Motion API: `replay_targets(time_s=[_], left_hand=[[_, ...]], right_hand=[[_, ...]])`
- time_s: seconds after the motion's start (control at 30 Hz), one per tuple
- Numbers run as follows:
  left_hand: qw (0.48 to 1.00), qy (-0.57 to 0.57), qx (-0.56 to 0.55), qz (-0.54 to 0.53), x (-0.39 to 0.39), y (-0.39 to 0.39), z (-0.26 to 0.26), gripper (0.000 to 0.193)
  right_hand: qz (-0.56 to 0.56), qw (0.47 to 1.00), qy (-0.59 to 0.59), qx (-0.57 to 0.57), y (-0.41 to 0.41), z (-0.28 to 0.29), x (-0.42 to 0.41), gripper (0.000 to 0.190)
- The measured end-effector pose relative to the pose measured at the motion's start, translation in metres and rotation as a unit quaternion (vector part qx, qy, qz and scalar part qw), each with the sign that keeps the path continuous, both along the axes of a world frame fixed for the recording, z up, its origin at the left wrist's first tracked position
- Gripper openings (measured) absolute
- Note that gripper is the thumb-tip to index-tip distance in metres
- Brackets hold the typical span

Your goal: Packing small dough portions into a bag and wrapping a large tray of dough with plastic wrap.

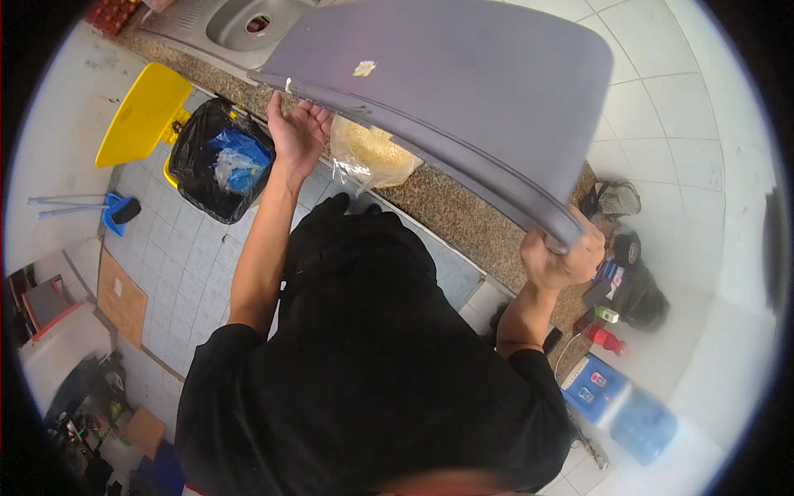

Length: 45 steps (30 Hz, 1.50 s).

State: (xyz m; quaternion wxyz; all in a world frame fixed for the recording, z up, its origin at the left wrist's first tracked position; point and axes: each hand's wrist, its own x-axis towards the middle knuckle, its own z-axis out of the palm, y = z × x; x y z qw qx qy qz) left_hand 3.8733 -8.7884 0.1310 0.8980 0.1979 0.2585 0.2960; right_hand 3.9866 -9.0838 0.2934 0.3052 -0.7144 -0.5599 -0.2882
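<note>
A large grey plastic panel with a rounded outline (446, 80), seemingly a lid, is held up above the granite counter. A small pale flake sticks to its face. My right hand (561, 251) grips its near right corner with curled fingers. My left hand (299, 133) is palm up under the left part of the rim, fingers bent; the panel hides the fingertips, so whether they close on it cannot be told. Partly beneath the panel, a clear plastic bag of pale yellowish bits (375, 155) rests at the counter's edge.
A steel sink (248, 25) adjoins the counter (459, 217). On the left, a bin with a black liner (217, 186) has its yellow lid (142, 118) raised. A blue dustpan (115, 214) is near the wall. Bags, a red bottle (606, 341) and a blue box (595, 387) line the right.
</note>
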Motion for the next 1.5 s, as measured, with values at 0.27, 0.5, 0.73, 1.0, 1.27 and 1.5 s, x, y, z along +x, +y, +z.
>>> replay_targets(time_s=[0.27,0.5,0.73,1.0,1.27,1.5], left_hand=[[0.998,0.035,0.055,-0.013,0.008,0.002,0.004,0.074],[0.997,-0.018,0.065,-0.043,0.004,0.011,-0.022,0.078],[0.989,0.037,0.143,0.015,0.000,-0.013,0.011,0.079],[0.993,0.002,0.094,0.072,-0.005,-0.019,-0.003,0.086],[0.988,-0.088,0.129,0.009,0.015,-0.010,-0.003,0.088],[0.963,-0.055,0.231,0.129,0.007,-0.019,0.024,0.081]], right_hand=[[0.023,1.000,0.009,0.013,0.010,-0.008,0.005,0.037],[0.039,0.999,0.013,-0.003,0.000,0.002,-0.005,0.042],[0.092,0.995,0.028,0.034,-0.007,0.007,-0.004,0.031],[0.168,0.986,0.007,-0.009,-0.009,-0.013,-0.004,0.027],[0.136,0.987,-0.033,0.072,0.049,-0.057,0.101,0.018],[0.122,0.973,-0.094,0.170,0.007,-0.046,0.081,0.012]])
